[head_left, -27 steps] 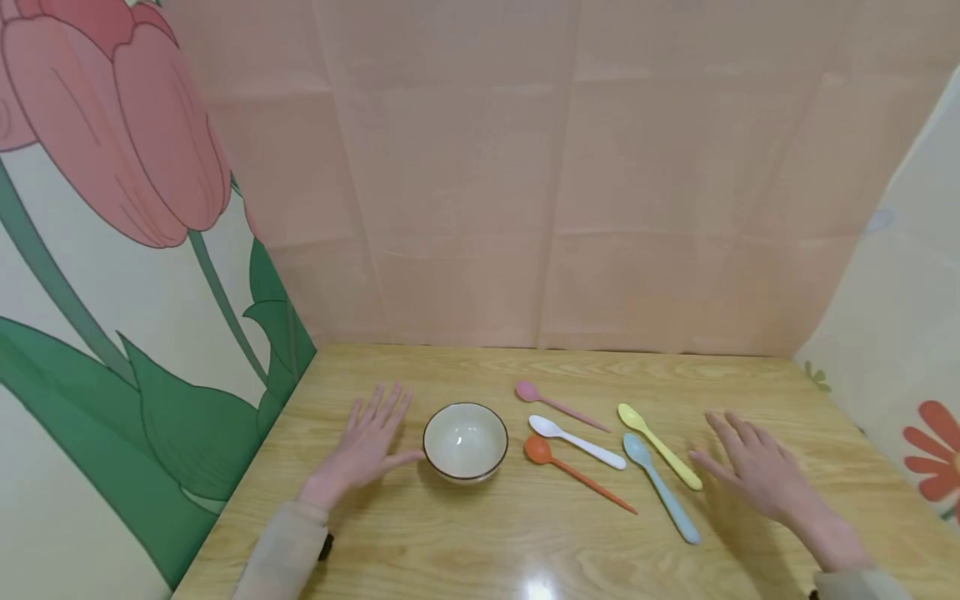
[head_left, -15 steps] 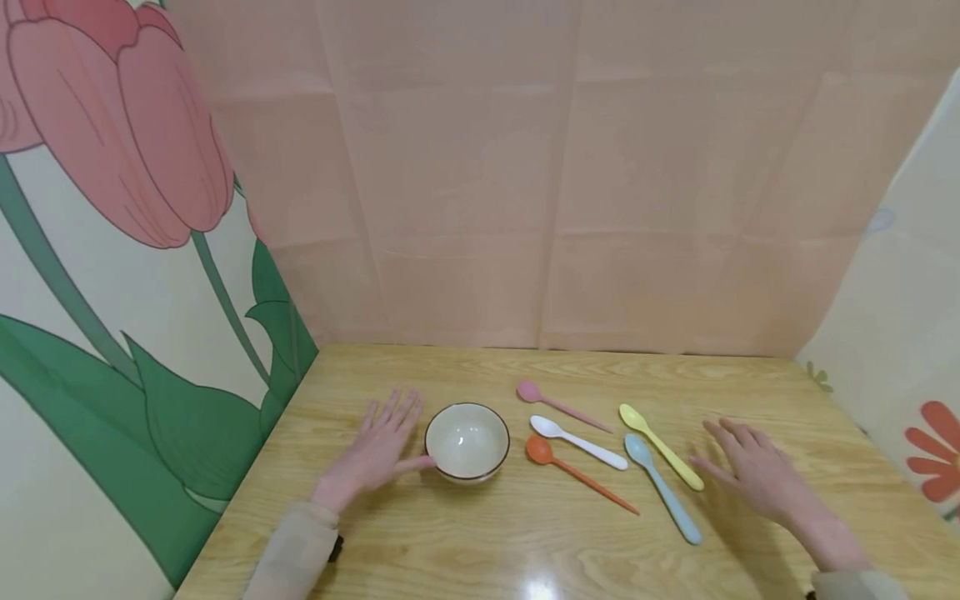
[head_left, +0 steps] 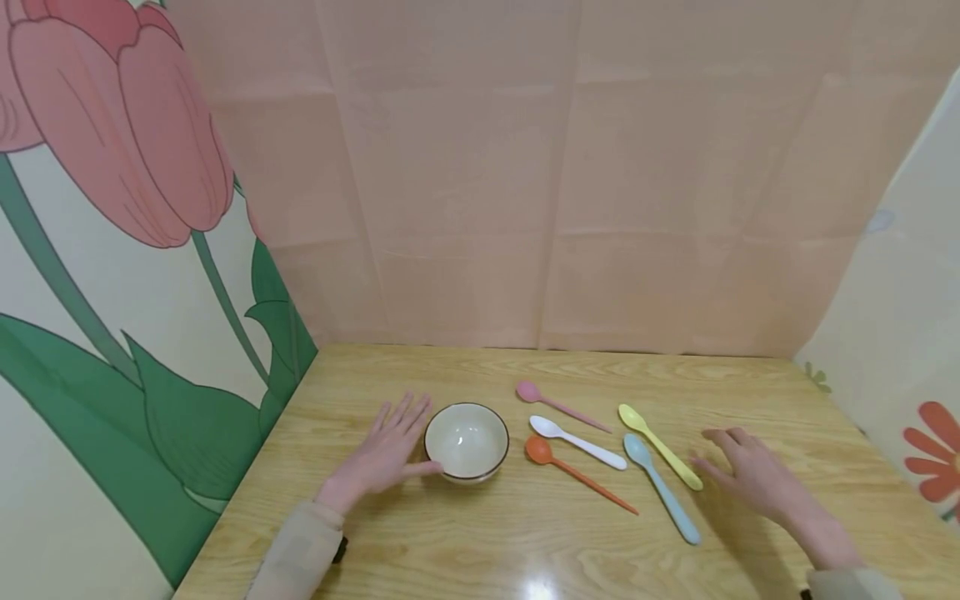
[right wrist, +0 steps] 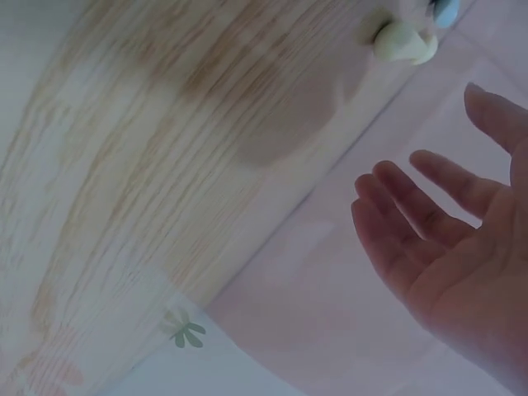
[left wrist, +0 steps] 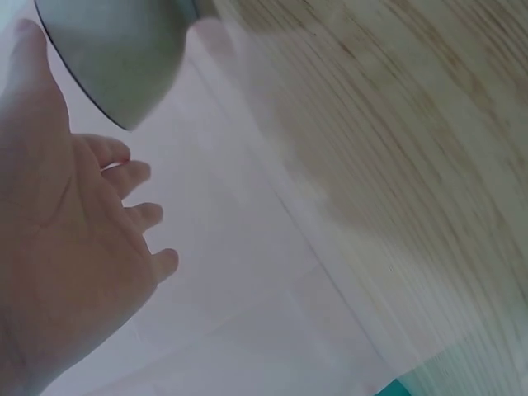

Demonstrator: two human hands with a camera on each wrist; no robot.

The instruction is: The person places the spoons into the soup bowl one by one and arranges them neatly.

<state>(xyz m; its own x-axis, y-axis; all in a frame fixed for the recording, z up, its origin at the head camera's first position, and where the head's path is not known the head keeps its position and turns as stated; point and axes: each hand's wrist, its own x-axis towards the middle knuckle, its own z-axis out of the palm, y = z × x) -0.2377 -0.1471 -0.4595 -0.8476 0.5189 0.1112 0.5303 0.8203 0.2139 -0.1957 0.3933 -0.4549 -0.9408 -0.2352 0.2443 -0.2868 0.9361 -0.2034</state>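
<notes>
A white bowl (head_left: 467, 443) with a dark brown rim stands on the wooden table. My left hand (head_left: 384, 457) hovers at its left side, fingers spread, the thumb overlapping the near left rim in the head view. In the left wrist view the bowl (left wrist: 124, 49) shows between thumb and fingers. My right hand (head_left: 761, 477) is over the table at the right, fingers slightly bent and holding nothing. Nearest to it lies a yellow spoon (head_left: 660, 448); a light blue spoon (head_left: 662, 490) lies beside that one. The right wrist view shows the yellow spoon's end (right wrist: 402, 43) beyond the thumb.
Between the bowl and the blue spoon lie a pink spoon (head_left: 562, 407), a white spoon (head_left: 577, 442) and an orange spoon (head_left: 581, 475). A pink cloth (head_left: 480, 208) hangs along the table's back edge. Flower-printed sheets (head_left: 75, 467) flank the table (head_left: 465, 558).
My left hand has moved right, bringing its thumb to the bowl's rim. The right hand's fingers have bent a little more. Bowl and spoons stay where they were.
</notes>
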